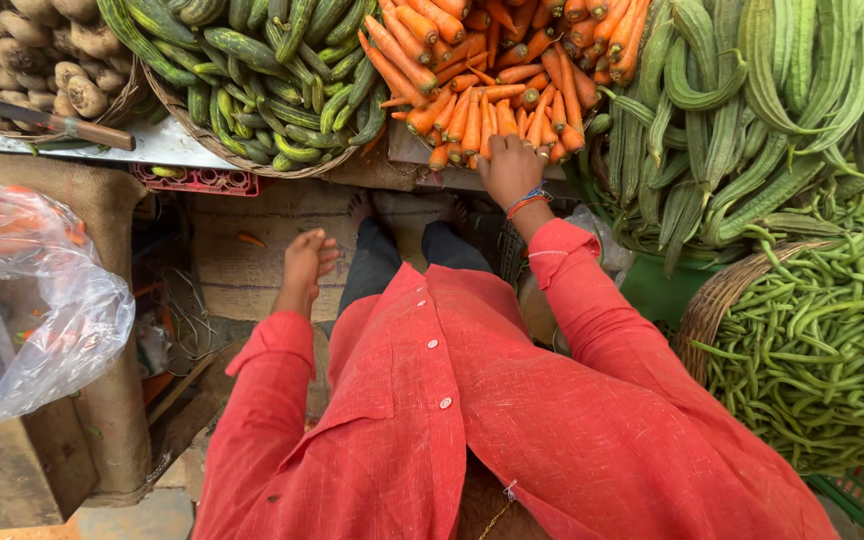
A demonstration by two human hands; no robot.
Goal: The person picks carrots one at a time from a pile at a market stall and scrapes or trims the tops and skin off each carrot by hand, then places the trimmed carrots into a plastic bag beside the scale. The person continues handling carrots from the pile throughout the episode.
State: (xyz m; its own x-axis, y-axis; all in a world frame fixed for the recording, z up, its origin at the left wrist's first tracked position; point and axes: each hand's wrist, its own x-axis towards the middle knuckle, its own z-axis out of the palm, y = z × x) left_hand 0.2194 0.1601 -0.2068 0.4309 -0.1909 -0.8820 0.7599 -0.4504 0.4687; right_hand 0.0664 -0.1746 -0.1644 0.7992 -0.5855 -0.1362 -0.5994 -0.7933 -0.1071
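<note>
I stand in a red shirt at a vegetable stall. My right hand (509,168) reaches forward and rests on the near edge of a pile of orange carrots (472,70), fingers closed around some of them. Thread bands circle that wrist. My left hand (304,262) hangs free over a burlap mat (242,260), fingers loosely spread and holding nothing. My bare feet show below, on the mat.
A basket of green cucumbers (272,80) sits left of the carrots, brown tubers (32,60) at far left. Ridged gourds (752,110) lie at right above a wicker basket of green beans (812,350). A clear plastic bag (32,300) bulges at left.
</note>
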